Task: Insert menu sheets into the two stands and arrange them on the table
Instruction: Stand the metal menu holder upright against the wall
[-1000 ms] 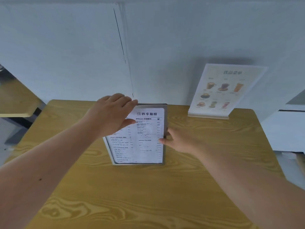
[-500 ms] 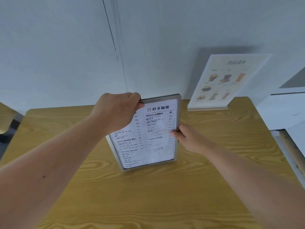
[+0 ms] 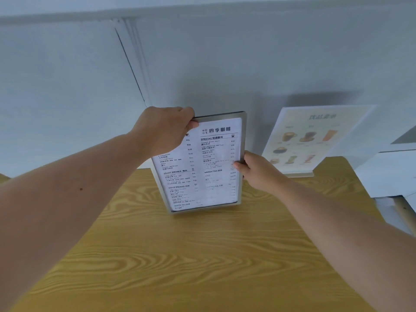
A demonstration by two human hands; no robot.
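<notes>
At frame centre, grey-framed menu stand with printed text sheet upright on the wooden table, left hand clamped over its upper-left corner, right hand pinching its right edge, clear drinks-menu stand at right by the wall.

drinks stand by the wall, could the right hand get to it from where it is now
Probably yes: the right hand is shut on the metal stand, and only bare table lies between it and the drinks stand.

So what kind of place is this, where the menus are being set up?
Probably a cafe or drinks shop: the framed menu stand lists special, fruit and cold drinks with prices, a clear stand shows pictured drinks, and both are at a small wooden table.
</notes>
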